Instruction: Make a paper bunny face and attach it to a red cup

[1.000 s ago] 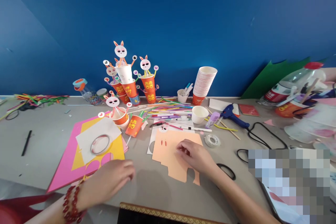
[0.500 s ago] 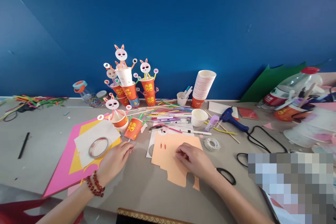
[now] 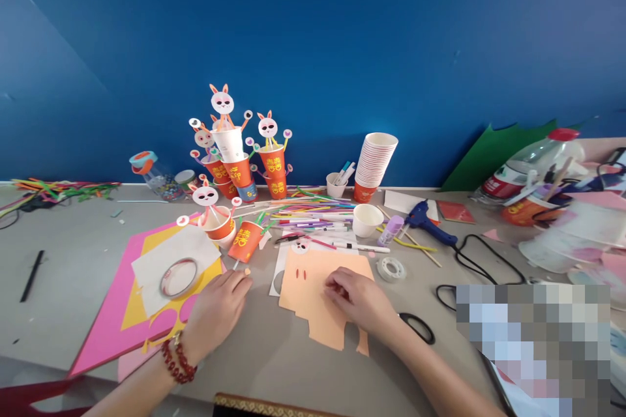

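Observation:
My left hand (image 3: 218, 306), with a red bead bracelet at its wrist, is closed with its fingertips together; a tiny peach piece (image 3: 247, 271) shows at them. Just beyond it a red paper cup (image 3: 245, 241) leans over, with green stems and a white stick. My right hand (image 3: 359, 300) rests with curled fingers on a peach paper sheet (image 3: 313, 303); whatever it pinches, if anything, is hidden. Two small red-marked ovals (image 3: 300, 274) lie on that sheet. A white rabbit face (image 3: 300, 245) lies at the sheet's top edge.
Rabbit-topped cups (image 3: 274, 166) stand at the back left. A tape roll (image 3: 178, 277) lies on layered papers at left. Behind the sheet are pens and stems, a white cup (image 3: 366, 219) and a cup stack (image 3: 375, 163). Rightward are a glue gun (image 3: 430, 225) and black-handled scissors (image 3: 417, 328).
My left hand has turned more palm-down and moved slightly, and a small peach piece now shows at its fingertips. My right hand stays on the peach sheet. The view has shifted slightly.

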A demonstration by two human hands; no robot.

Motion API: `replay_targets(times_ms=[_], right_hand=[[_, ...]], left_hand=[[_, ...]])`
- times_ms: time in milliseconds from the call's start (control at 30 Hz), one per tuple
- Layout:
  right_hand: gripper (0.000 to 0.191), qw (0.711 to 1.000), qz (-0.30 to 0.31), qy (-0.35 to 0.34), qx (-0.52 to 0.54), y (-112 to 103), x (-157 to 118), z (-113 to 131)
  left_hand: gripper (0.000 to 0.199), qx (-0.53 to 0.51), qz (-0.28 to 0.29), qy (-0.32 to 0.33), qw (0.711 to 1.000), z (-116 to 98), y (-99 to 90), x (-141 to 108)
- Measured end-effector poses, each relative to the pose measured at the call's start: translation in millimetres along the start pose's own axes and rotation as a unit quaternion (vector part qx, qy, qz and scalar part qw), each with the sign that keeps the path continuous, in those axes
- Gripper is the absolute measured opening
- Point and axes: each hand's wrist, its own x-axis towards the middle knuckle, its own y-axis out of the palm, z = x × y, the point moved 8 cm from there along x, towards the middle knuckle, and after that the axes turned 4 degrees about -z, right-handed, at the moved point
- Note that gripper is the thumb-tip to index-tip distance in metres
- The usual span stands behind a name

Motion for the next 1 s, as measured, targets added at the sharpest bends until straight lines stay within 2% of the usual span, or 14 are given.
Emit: replay_targets(times_ms=[200,367,433,500,600,700,800,900,1000], right_hand=[[0.013,1.0,0.005,-0.008,-0.008,-1.3,-0.1,1.4],[0.014,1.0,0.001,-0.011,-0.015,-1.8,-0.4,3.0],[0.015,1.0,-0.001,-0.01,-0.015,-1.7,-0.7,3.3],[0.013,1.0,0.002,-0.006,-0.011,-1.1,-0.8,2.8],[0.011,1.0,0.004,-0.001,-0.003,-0.6,-0.9,1.3],[0.011,1.0,0.004,-0.002,0.003,-0.4,-1.1,0.7],[0.012,1.0,-0.001,-0.005,0.004,-0.5,-1.4,1.1],[0.013,1.0,-0.006,-0.006,0.0,-1.0,-1.2,1.6],[0.013,1.0,-0.006,-0.013,-0.009,-1.4,-0.6,3.1]], left_hand=[[0.019,-0.044,0.01,0.026,0.999,-32.3,-9.3,16.1],[0.027,-0.099,0.017,0.039,0.994,-62.9,3.0,26.7],[0.023,-0.124,0.022,0.046,0.991,-68.9,8.0,28.6],[0.021,-0.137,0.0,0.043,0.99,-65.2,5.7,31.4],[0.027,-0.133,-0.068,0.01,0.989,-43.8,-8.5,38.6],[0.024,-0.141,-0.1,-0.012,0.985,-26.7,-17.1,50.0],[0.02,-0.134,-0.079,0.009,0.988,-30.5,-11.5,67.7],[0.021,-0.062,-0.023,0.06,0.996,-47.6,6.7,88.8],[0.014,-0.02,-0.006,0.076,0.997,-57.5,20.7,108.1]])
